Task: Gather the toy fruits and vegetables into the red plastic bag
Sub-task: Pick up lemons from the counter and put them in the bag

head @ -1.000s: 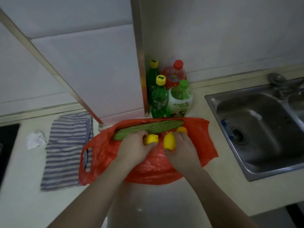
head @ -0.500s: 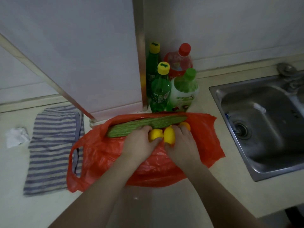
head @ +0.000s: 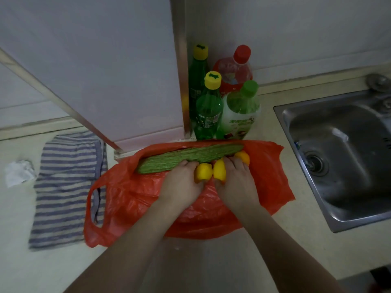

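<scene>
The left hand point(head: 182, 183) lies on the red plastic bag point(head: 127, 197) with its fingers curled round a yellow toy fruit point(head: 203, 171). The right hand point(head: 238, 183), just beside it at 3 o'clock, grips a second yellow toy fruit point(head: 219, 172), and its fingertips reach an orange toy fruit point(head: 243, 157). The two yellow fruits touch. At 12 o'clock from the hands, the green toy vegetable point(head: 190, 157) lies along the far edge of the bag. Its long axis runs nearly from 9 o'clock to 3 o'clock, and the right end points a little away from the person. I cannot tell if it is inside the bag. The bag lies flat on the surface point(head: 296, 240), its handle loop at 8 o'clock. Behind it stand four bottles point(head: 208, 106). A striped cloth point(head: 65, 187) and a crumpled paper point(head: 19, 173) lie at 9 o'clock, and a steel sink point(head: 338, 155) at 3 o'clock.
</scene>
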`<state>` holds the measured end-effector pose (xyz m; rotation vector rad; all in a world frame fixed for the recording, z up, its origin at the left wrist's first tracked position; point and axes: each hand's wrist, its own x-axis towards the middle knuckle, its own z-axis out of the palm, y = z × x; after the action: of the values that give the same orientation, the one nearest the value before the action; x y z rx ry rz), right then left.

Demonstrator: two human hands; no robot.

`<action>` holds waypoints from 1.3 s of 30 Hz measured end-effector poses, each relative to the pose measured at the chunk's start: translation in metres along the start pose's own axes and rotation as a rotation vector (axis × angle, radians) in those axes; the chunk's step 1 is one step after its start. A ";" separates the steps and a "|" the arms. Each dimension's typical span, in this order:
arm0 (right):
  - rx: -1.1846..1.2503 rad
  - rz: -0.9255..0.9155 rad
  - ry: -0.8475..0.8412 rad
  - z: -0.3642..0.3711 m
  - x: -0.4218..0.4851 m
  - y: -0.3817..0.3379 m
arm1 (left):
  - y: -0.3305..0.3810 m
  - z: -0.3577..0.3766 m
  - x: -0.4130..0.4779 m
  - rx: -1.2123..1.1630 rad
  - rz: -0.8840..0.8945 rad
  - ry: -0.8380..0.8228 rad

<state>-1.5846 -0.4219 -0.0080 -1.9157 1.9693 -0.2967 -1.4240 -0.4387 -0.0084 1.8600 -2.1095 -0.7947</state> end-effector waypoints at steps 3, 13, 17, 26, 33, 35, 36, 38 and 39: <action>-0.001 0.008 -0.009 -0.001 -0.001 0.001 | 0.001 -0.001 0.000 -0.001 -0.001 0.000; 0.024 -0.013 -0.009 -0.011 -0.018 -0.001 | 0.001 -0.012 -0.014 0.013 0.023 0.014; -0.025 -0.016 -0.020 -0.026 -0.028 -0.009 | 0.005 -0.024 -0.024 0.030 0.053 0.025; -0.180 0.001 0.070 -0.076 -0.064 -0.042 | 0.013 -0.075 -0.057 0.140 0.228 0.078; -0.222 -0.021 0.163 -0.122 -0.101 -0.074 | 0.024 -0.131 -0.090 0.223 0.324 0.167; -0.221 -0.048 0.192 -0.135 -0.111 -0.085 | 0.029 -0.147 -0.102 0.233 0.326 0.203; -0.219 -0.062 0.210 -0.141 -0.116 -0.090 | 0.031 -0.154 -0.108 0.239 0.327 0.222; -0.214 -0.091 0.255 -0.152 -0.126 -0.098 | 0.035 -0.168 -0.119 0.268 0.324 0.252; -0.213 -0.107 0.276 -0.158 -0.130 -0.100 | 0.037 -0.173 -0.125 0.284 0.320 0.266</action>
<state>-1.5569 -0.3147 0.1909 -2.2220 2.1498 -0.4149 -1.3473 -0.3592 0.1780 1.5758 -2.3465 -0.1733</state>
